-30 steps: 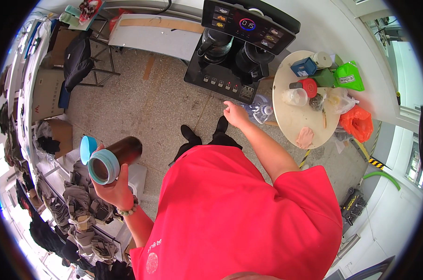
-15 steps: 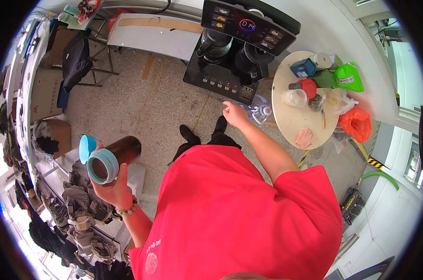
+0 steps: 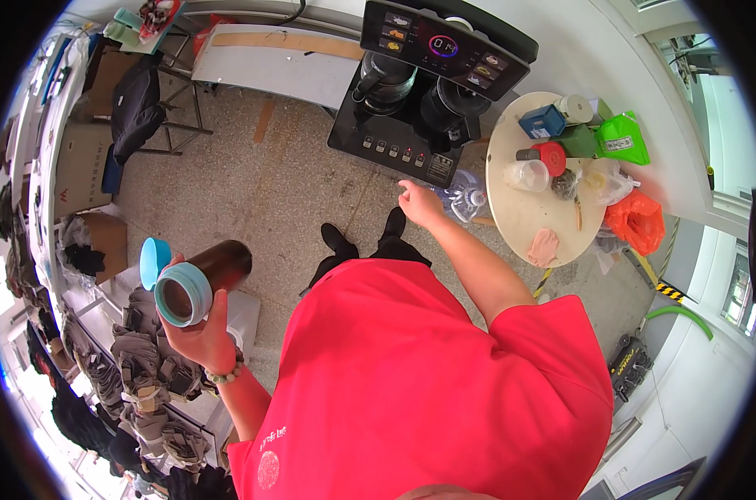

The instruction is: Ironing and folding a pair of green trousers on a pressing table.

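Observation:
My left hand (image 3: 207, 346) is wrapped round a dark brown flask (image 3: 228, 262) with a light blue neck. The flask lies tilted, its mouth uncovered and facing up toward me, and the inside looks dark. A light blue lid (image 3: 154, 263) sits beside the mouth, by the fingertips of the same hand; whether it is joined to the flask I cannot tell. My right hand (image 3: 420, 204) is just in front of the black drinks machine (image 3: 395, 150), near its row of front buttons. Its index finger points out, the other fingers are curled, and it holds nothing.
Right of the machine stands a round cream table (image 3: 511, 221) with tins, a plastic cup (image 3: 530, 175) and bags. A large clear water bottle (image 3: 464, 197) stands on the floor below the machine. Piles of grey-brown garments (image 3: 136, 358) line the left side; a stool (image 3: 174, 125) stands beyond.

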`<state>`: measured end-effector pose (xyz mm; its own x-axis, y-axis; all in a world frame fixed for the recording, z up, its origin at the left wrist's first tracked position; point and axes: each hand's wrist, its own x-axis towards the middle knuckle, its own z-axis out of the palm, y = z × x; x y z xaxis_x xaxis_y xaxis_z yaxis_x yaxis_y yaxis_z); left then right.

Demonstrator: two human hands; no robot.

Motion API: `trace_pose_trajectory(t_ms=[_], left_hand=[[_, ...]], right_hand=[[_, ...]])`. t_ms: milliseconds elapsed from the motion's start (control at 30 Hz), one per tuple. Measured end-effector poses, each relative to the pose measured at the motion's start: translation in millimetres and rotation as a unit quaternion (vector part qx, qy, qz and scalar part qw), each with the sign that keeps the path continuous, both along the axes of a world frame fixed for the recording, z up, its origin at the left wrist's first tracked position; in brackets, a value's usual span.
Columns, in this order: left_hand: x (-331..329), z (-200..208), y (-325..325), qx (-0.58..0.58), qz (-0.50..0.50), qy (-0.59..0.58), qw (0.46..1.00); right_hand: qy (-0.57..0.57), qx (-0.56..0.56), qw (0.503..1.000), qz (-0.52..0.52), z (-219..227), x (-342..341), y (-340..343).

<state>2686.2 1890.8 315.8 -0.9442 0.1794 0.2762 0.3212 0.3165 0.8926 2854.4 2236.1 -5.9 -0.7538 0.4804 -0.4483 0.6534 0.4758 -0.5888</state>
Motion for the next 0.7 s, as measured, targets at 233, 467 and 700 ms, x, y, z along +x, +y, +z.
trace_pose_trajectory(t_ms=[233, 467, 700], left_hand=[[0.0, 0.4, 0.4, 0.001, 0.004, -0.006, 1.0], [-0.8, -0.8, -0.2, -0.001, 0.005, -0.003, 1.0], [-2.4, -3.4, -4.4, -0.018, -0.013, 0.004, 1.0]], right_hand=[[-0.006, -0.001, 1.0, 0.001, 0.4, -0.4, -0.5], [0.004, -0.001, 1.0, -0.002, 0.8, -0.8, -0.9], [0.009, -0.002, 1.0, -0.005, -0.9, -1.4, -1.2]])
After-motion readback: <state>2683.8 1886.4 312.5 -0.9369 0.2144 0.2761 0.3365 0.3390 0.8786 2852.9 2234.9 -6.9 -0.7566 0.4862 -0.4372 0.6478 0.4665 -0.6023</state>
